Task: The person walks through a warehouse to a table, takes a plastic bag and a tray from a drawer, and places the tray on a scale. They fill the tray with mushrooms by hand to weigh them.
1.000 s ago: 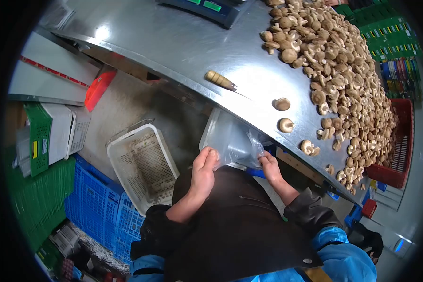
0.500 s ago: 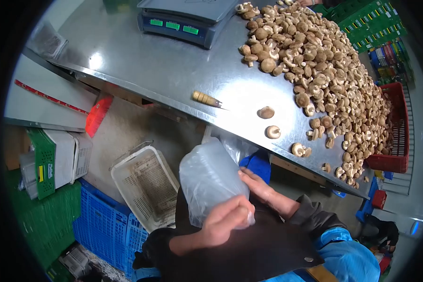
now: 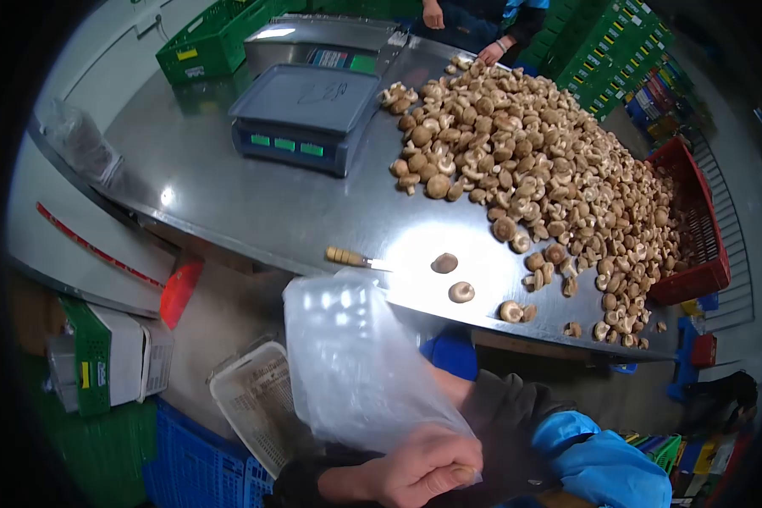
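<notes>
My left hand [image 3: 427, 470] grips the lower end of the clear plastic bag [image 3: 356, 364], held up before the table [image 3: 229, 203] edge, my right hand hidden behind it, its grip unclear.

The left hand [image 3: 423, 470] sits low with its knuckles up. Its fingers [image 3: 449, 474] are curled into a loose fist, the thumb tucked against them, pinching the lower edge of a clear plastic bag [image 3: 356, 364] that rises above the fingers. Its bare forearm runs back from the fingers toward the left. The right arm [image 3: 525, 406], in a dark cuff and blue sleeve, lies beyond the fingers and to their right; the right hand goes behind the bag, its grip hidden
</notes>
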Motion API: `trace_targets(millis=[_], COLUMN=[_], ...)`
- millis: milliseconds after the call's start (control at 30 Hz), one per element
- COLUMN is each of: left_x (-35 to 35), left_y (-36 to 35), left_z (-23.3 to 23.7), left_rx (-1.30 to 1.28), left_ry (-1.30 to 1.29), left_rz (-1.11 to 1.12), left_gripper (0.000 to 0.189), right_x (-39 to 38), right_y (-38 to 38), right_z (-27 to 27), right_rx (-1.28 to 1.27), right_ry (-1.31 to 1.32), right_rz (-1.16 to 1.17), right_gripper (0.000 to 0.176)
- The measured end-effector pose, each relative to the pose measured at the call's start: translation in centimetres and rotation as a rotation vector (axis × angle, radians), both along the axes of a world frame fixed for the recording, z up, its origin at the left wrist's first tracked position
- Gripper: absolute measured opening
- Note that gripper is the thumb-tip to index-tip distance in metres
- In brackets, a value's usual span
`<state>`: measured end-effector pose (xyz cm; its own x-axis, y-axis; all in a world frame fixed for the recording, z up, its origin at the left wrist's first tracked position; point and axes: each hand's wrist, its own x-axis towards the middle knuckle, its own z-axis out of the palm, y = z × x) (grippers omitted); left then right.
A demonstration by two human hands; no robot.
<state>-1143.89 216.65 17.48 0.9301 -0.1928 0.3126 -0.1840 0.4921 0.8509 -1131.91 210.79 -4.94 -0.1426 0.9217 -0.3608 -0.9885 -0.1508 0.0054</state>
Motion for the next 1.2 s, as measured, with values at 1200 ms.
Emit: trace_targets(millis=[1200], left_x=[2.7], left_y=[-1.2], left_z=[-24.7], left_rx=[0.809], left_ry=[1.124], left_rz=[0.659], left_gripper=[0.071], right_x=[5.2], right_y=[-4.2], right_z=[5.9], right_rx=[-0.121], right_ry=[-1.865], right_rz=[0.392], right_gripper=[0.026])
